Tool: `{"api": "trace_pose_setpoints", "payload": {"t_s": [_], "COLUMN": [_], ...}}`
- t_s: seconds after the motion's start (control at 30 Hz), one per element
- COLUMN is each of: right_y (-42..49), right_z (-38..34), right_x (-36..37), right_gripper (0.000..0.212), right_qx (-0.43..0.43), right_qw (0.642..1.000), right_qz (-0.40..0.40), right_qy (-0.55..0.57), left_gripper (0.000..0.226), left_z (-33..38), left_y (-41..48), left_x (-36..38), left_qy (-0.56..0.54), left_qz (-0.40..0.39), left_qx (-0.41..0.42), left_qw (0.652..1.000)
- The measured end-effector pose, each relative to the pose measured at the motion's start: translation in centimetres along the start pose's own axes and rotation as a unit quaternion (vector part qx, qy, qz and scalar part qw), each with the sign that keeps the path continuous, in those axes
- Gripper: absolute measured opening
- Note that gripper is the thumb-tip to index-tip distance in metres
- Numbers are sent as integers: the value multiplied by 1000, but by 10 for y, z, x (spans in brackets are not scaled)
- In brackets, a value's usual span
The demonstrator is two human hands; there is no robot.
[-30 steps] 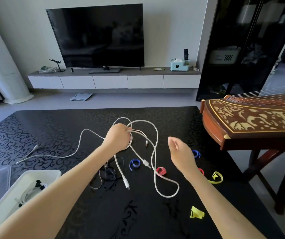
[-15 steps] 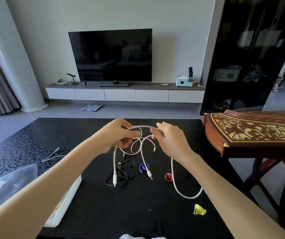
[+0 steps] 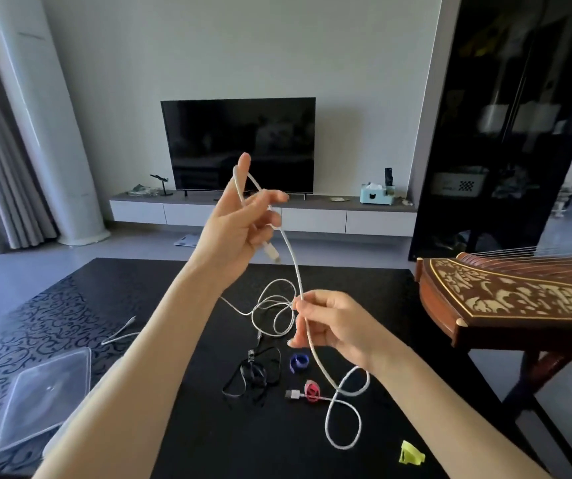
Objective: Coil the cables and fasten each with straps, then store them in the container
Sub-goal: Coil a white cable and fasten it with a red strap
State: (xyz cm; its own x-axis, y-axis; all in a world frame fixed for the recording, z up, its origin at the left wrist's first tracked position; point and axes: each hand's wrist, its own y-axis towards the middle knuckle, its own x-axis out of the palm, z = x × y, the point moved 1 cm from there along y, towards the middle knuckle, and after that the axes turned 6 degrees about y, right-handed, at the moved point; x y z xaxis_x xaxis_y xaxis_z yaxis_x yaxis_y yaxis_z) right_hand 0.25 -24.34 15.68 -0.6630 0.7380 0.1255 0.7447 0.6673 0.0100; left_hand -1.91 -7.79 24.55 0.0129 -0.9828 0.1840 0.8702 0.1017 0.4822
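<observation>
My left hand (image 3: 243, 219) is raised above the black table (image 3: 208, 444) and holds one end of a white cable (image 3: 293, 261), looped over the index finger, its plug hanging below the fingers. My right hand (image 3: 333, 323), lower down, pinches the same cable further along. The rest of it trails down to the table in loose loops. A second thin white cable lies in loops behind it. A black cable (image 3: 253, 375) lies tangled on the table. Blue (image 3: 299, 363), red (image 3: 312, 391) and yellow (image 3: 410, 452) straps lie nearby.
A clear plastic lid (image 3: 42, 395) rests at the table's left front. Another thin cable end (image 3: 122, 335) lies left of centre. A wooden zither (image 3: 519, 302) on a stand sits close on the right. A TV and low cabinet stand against the far wall.
My left hand has risen high with the cable end, and my right hand has dropped and slid along the cable. The view has tilted upward; the container has left the frame.
</observation>
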Motion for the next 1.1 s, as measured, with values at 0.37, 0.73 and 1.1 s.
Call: {"api": "trace_pose_setpoints", "payload": {"t_s": [0.37, 0.73, 1.1], "right_y": [-19, -3, 27], "right_z": [-14, -78, -83], "right_x": [11, -17, -24], "right_gripper": [26, 22, 26], "right_qx": [-95, -230, -253], "right_qw": [924, 899, 911], "right_qz": [39, 133, 185], "right_qy": [-369, -349, -266], "left_gripper": [35, 64, 48], "left_z": [-47, -50, -51], "left_y": [-3, -29, -25], "left_x": [7, 11, 6], "left_qy": [395, 290, 162], "left_qz": [-15, -158, -141], "left_qx": [29, -111, -96], "left_qw": [918, 937, 972]}}
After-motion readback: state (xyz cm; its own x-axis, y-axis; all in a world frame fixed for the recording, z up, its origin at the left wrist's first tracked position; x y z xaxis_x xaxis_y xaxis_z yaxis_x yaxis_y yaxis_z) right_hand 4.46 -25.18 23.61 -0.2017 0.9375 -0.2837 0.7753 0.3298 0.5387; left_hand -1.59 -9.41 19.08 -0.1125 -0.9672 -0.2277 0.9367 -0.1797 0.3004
